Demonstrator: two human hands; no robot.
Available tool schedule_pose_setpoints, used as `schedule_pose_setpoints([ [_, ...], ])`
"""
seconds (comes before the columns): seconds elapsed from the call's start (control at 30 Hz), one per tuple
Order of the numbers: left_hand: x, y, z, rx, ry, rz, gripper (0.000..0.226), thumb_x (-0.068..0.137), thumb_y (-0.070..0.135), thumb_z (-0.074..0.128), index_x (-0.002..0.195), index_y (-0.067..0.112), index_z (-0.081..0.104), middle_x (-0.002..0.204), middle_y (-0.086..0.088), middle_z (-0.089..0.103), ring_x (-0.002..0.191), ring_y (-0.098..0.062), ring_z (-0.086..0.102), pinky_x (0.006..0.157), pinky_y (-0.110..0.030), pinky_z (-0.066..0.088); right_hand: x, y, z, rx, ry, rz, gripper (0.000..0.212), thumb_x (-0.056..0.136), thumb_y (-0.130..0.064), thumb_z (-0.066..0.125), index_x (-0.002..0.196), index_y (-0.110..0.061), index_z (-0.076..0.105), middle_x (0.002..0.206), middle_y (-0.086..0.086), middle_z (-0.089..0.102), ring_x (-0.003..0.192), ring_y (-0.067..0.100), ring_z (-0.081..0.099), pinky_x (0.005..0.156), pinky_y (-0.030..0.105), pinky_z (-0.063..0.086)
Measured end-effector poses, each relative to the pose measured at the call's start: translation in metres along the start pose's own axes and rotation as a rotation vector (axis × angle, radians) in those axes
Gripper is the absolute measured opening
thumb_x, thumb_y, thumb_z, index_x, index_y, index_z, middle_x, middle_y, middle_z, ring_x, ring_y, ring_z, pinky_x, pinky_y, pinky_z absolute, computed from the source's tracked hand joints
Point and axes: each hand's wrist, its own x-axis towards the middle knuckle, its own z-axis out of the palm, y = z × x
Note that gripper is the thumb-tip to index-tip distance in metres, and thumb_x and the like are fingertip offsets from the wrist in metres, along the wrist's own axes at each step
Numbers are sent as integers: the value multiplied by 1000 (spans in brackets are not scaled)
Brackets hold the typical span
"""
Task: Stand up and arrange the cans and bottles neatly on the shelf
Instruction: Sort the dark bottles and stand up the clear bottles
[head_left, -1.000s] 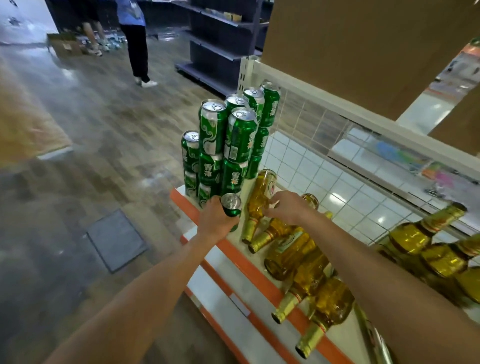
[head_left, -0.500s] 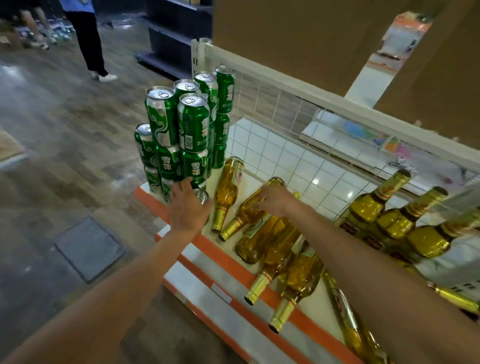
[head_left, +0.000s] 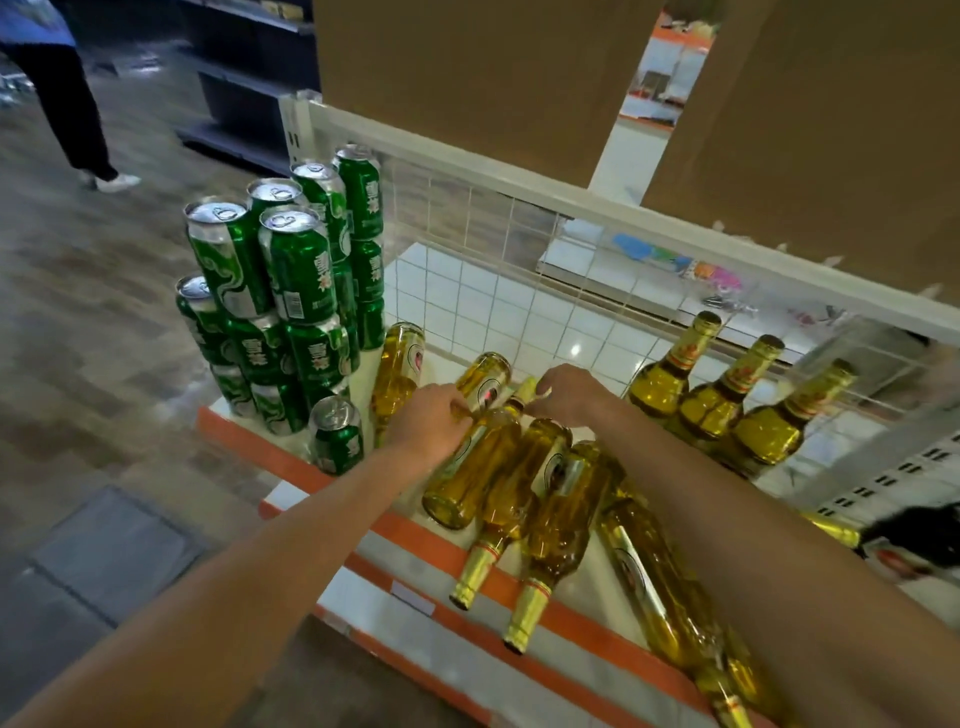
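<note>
Left hand (head_left: 431, 423) curls round a fallen bottle (head_left: 485, 382) mid-shelf (head_left: 249, 439). Right hand (head_left: 571, 397) seemingly pinches the second bottle (head_left: 478, 467) at its cap. Stacked cans (head_left: 301, 270) stand at ten o'clock.

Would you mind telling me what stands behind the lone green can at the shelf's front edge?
Behind the lone green can rises the stack of green cans, three tiers high. It hides part of the bottom tier.

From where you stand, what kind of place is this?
Probably a shop or supermarket aisle: a retail shelf with orange edge strips holds stacked green cans and yellow bottles, and dark shelving units stand across the floor behind.
</note>
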Motion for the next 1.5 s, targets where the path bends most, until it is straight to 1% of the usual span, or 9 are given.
schedule_pose_setpoints([
  [0.4, 4, 75, 46, 90, -234, 204, 20, 94, 25, 64, 111, 18, 70, 109, 4, 66, 100, -14, 60, 84, -27, 47, -31, 75, -6, 10, 82, 135, 41, 93, -33, 64, 116, 0, 67, 125, 17, 62, 114, 31, 58, 98, 44, 50],
  [0.6, -7, 88, 59, 117, -292, 211, 18, 91, 26, 68, 107, 18, 71, 97, 5, 66, 91, -14, 62, 84, -32, 52, -41, 85, -9, 83, 155, 76, 46, 92, -32, 67, 131, -8, 61, 132, 9, 57, 120, 26, 54, 99, 39, 48],
  [0.77, -17, 90, 58, 127, -361, 289, 18, 91, 24, 68, 108, 18, 70, 92, 8, 60, 85, -11, 56, 77, -27, 47, -71, 97, -5, 109, 218, 125, 31, 92, -27, 63, 104, 0, 71, 106, 16, 68, 98, 31, 63, 86, 46, 53],
  [0.97, -21, 84, 49, 109, -395, 359, 15, 91, 22, 68, 104, 18, 71, 96, 8, 63, 86, -9, 56, 76, -26, 44, -109, 109, 0, 123, 301, 256, 21, 93, -26, 64, 107, -11, 70, 98, 2, 66, 89, 19, 58, 74, 30, 44],
  [1.1, -27, 79, 53, 134, -439, 403, 17, 90, 22, 69, 106, 17, 72, 110, 1, 69, 98, -14, 62, 83, -29, 50, -132, 111, 21, 104, 283, 374, 30, 93, -34, 64, 114, -14, 68, 109, 6, 67, 99, 25, 62, 81, 36, 52],
  [1.23, -29, 83, 55, 123, -460, 440, 21, 89, 21, 68, 110, 21, 70, 117, 0, 66, 105, -17, 62, 90, -34, 53, -153, 104, 24, 77, 211, 464, 31, 90, -30, 64, 113, -11, 71, 118, 7, 66, 108, 28, 60, 89, 37, 51],
  [1.3, -29, 84, 57, 140, -451, 469, 23, 91, 15, 66, 113, 20, 68, 119, 0, 64, 107, -18, 61, 86, -30, 51, -160, 93, 30, 83, 116, 484, 30, 90, -31, 64, 107, -7, 72, 108, 10, 70, 99, 26, 65, 82, 37, 54],
  [1.4, -26, 80, 64, 202, -435, 498, 35, 91, 6, 62, 123, 22, 64, 127, -2, 60, 115, -21, 58, 88, -30, 48, -164, 68, 65, 236, -71, 458, 33, 91, -31, 68, 112, -5, 66, 91, 5, 70, 79, 17, 69, 59, 24, 52],
  [1.5, -24, 74, 73, 282, -454, 545, 45, 92, 2, 60, 132, 23, 59, 135, -4, 57, 123, -23, 55, 96, -34, 48, -159, 42, 106, 272, -78, 416, 36, 89, -40, 67, 97, -5, 70, 86, 10, 73, 81, 22, 70, 70, 32, 56],
])
